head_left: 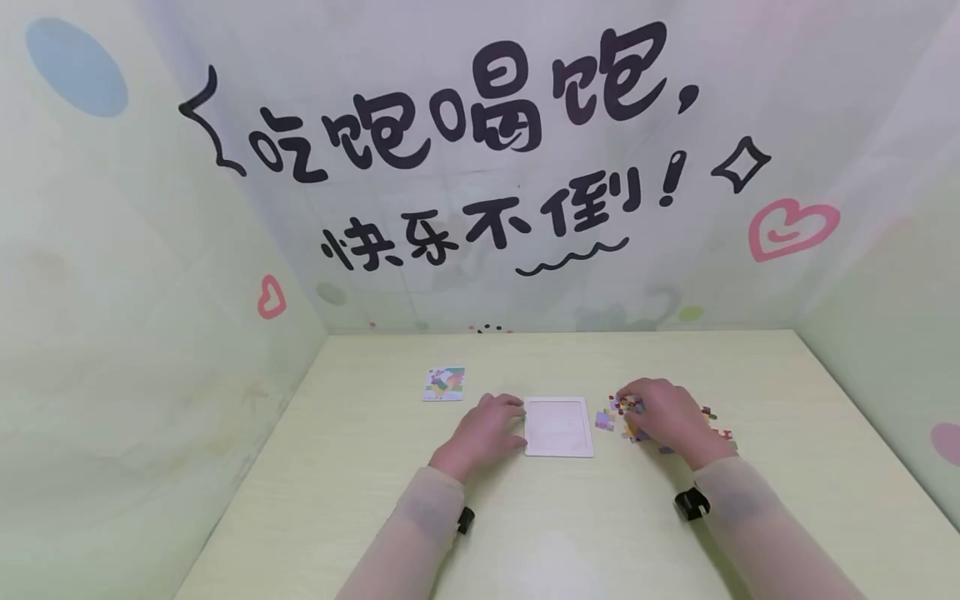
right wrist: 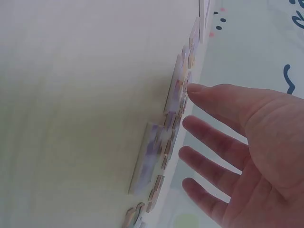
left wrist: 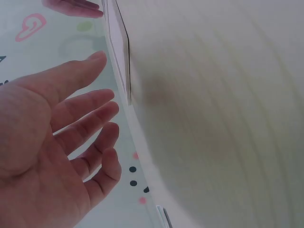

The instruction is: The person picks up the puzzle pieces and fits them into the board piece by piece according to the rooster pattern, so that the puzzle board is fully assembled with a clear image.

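Note:
A shallow white square puzzle tray [head_left: 557, 428] lies flat on the table with nothing in its recess. My left hand [head_left: 487, 433] is at its left edge, fingers and thumb relaxed and spread apart; the left wrist view shows nothing in the palm. To the right of the tray, my right hand [head_left: 670, 419] hovers over a loose heap of colourful jigsaw pieces [right wrist: 148, 159]. Its fingers are slightly bent and spread, with the thumb tip right at the pieces, and they hold none. The hand hides part of the heap. One purple piece [head_left: 604, 421] lies between heap and tray.
A small square picture card [head_left: 444, 384] lies farther back on the pale wooden table [head_left: 360, 467], left of the tray. Printed cloth walls [head_left: 420, 275] stand at the table's back and sides. A black strap device [head_left: 692, 504] sits on the right wrist.

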{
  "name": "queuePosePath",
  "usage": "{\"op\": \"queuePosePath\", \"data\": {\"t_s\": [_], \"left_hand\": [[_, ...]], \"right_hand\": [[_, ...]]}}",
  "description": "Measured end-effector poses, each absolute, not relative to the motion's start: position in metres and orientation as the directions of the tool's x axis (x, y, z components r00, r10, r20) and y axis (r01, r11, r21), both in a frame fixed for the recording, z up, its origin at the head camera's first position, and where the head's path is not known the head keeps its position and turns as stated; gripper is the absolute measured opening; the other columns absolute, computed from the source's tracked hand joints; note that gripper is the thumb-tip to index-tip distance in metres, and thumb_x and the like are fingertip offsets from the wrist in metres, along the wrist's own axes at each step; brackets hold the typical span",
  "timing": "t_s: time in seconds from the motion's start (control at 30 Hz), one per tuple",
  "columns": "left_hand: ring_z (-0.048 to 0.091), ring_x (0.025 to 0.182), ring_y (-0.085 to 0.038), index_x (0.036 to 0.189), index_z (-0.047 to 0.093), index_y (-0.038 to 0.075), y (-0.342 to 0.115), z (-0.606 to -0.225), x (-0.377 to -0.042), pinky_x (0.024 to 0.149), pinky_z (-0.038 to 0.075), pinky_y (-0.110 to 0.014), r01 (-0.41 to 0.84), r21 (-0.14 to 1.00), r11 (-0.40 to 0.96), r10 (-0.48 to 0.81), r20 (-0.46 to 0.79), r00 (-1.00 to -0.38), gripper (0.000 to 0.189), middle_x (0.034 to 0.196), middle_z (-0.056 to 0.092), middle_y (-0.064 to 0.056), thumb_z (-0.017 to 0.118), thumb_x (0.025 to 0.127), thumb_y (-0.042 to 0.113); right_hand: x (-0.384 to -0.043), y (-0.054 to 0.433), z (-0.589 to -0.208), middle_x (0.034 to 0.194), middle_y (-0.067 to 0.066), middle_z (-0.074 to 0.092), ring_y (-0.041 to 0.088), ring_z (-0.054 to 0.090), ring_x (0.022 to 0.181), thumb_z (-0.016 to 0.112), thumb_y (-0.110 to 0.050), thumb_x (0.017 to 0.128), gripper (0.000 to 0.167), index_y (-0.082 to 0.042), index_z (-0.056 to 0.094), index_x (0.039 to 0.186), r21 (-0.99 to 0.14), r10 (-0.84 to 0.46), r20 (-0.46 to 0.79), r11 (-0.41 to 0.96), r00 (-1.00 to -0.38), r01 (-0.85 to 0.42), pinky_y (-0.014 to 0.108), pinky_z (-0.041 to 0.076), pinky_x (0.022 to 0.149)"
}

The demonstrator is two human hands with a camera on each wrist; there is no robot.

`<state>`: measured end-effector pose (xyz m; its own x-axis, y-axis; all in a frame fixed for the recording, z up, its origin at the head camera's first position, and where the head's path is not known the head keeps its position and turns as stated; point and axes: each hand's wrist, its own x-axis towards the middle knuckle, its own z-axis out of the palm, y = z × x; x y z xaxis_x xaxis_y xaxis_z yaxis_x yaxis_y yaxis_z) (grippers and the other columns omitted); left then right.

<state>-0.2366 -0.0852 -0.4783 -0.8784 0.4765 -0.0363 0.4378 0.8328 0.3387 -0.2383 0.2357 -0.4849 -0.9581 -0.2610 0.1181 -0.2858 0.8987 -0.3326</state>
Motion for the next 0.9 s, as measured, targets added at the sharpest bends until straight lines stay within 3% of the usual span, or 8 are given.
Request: {"op": "queuePosePath", "data": {"t_s": [0.27,0.53,0.9], "left_hand": [[0.05,0.137,-0.026,0.134,0.069,0.013,-0.079,-0.482,-0.238,0.107,0.05,-0.042,0.423,0.339,0.84,0.473,-0.078,-0.877,0.047,0.152,0.055,-0.001,0.078,0.092,0.032],[0.052,0.133,-0.026,0.133,0.07,0.011,-0.077,-0.48,-0.237,0.104,0.051,-0.039,0.434,0.304,0.848,0.477,-0.081,-0.875,0.049,0.149,0.057,-0.001,0.081,0.09,0.03],[0.052,0.131,-0.024,0.133,0.069,0.012,-0.075,-0.481,-0.24,0.101,0.052,-0.04,0.433,0.277,0.858,0.47,-0.081,-0.879,0.052,0.15,0.057,0.002,0.083,0.087,0.031]], "right_hand": [[-0.243,0.237,-0.484,0.127,0.017,0.071,0.045,0.064,0.116,0.078,-0.016,0.089,0.031,-0.01,0.076,0.12,-0.338,-0.26,0.075,0.901,-0.963,-0.27,0.061,0.053,0.091],[-0.247,0.24,-0.486,0.126,0.017,0.071,0.046,0.062,0.119,0.076,-0.013,0.089,0.029,-0.01,0.076,0.118,-0.383,-0.254,0.06,0.887,-0.965,-0.257,0.064,0.049,0.096],[-0.25,0.241,-0.484,0.119,0.016,0.072,0.03,0.063,0.101,0.074,-0.007,0.089,0.026,-0.009,0.077,0.115,-0.423,-0.278,0.065,0.862,-0.959,-0.278,0.051,0.053,0.085]]}}
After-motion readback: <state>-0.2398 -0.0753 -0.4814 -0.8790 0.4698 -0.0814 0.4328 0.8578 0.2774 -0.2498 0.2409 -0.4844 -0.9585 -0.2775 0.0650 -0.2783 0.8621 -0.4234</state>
